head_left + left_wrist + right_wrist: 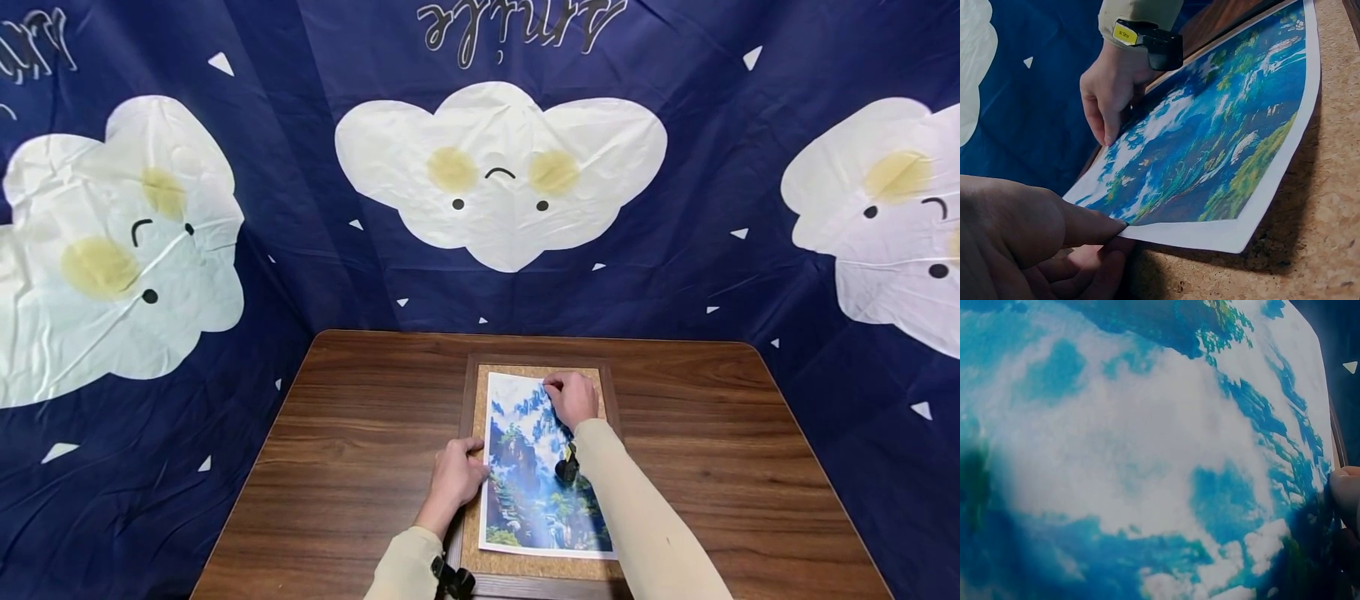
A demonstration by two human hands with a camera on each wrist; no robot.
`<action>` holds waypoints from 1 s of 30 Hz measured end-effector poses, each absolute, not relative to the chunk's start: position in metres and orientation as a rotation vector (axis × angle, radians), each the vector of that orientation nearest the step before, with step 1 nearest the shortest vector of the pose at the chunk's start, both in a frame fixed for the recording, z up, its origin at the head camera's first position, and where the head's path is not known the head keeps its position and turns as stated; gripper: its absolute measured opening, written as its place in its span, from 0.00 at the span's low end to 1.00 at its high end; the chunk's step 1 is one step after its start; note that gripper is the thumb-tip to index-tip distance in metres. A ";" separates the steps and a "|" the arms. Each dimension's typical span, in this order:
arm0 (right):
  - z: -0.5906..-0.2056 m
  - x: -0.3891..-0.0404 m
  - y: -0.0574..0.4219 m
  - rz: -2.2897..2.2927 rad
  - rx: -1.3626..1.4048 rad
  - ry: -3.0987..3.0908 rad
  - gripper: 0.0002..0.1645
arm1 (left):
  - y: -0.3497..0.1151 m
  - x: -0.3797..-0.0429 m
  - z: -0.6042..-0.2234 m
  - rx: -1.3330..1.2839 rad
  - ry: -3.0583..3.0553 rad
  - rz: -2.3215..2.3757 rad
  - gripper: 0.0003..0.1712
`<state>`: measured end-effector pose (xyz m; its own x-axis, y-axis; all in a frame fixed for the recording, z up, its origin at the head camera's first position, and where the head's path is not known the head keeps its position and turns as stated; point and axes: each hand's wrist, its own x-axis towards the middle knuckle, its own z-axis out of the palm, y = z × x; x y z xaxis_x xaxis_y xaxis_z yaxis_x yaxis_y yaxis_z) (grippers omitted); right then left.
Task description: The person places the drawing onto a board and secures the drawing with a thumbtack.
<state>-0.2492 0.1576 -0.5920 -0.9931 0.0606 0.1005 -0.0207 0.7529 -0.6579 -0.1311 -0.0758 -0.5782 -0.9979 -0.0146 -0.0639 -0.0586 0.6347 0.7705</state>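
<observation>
A glossy mountain landscape print (pixel 521 475) with a white border lies over a cork board (pixel 540 568). My left hand (pixel 456 473) pinches the print's left edge; in the left wrist view the thumb (pixel 1094 224) is on top and the fingers are beneath, with the near corner of the sheet lifted off the cork. At the top edge, toward the right, my right hand (pixel 573 398) pinches the paper between thumb and fingers. Only part of that thumb (pixel 1346 487) enters the right wrist view, at the sheet's edge. My right forearm covers the print's right side.
The board has a brown wooden frame (pixel 468 392) and lies on a dark wood-grain table (pixel 360 450). Behind and beside the table hangs a navy cloth (pixel 300 208) with white clouds. Small black cameras are strapped to both wrists.
</observation>
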 end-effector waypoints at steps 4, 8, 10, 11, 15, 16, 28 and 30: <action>-0.591 -0.248 0.157 1.048 -0.014 -2.832 0.05 | -0.075 -0.130 -0.578 -0.056 2.797 1.312 0.24; -0.592 -0.249 0.157 1.050 -0.018 -2.827 0.05 | -0.075 -0.130 -0.578 -0.072 2.786 1.312 0.24; -0.592 -0.250 0.156 1.049 -0.030 -2.827 0.05 | -0.075 -0.130 -0.577 -0.080 2.778 1.316 0.24; -0.592 -0.251 0.156 1.046 -0.037 -2.828 0.05 | -0.075 -0.131 -0.577 -0.082 2.776 1.316 0.24; -0.590 -0.252 0.155 1.031 -0.066 -2.844 0.05 | -0.075 -0.130 -0.577 -0.084 2.772 1.318 0.24; -0.590 -0.252 0.155 1.028 -0.071 -2.848 0.05 | -0.075 -0.130 -0.578 -0.084 2.771 1.319 0.24; -0.585 -0.257 0.153 1.062 -0.156 -2.897 0.05 | -0.074 -0.129 -0.576 -0.082 2.770 1.324 0.24; -0.583 -0.258 0.154 1.076 -0.169 -2.905 0.05 | -0.074 -0.130 -0.576 -0.081 2.774 1.321 0.24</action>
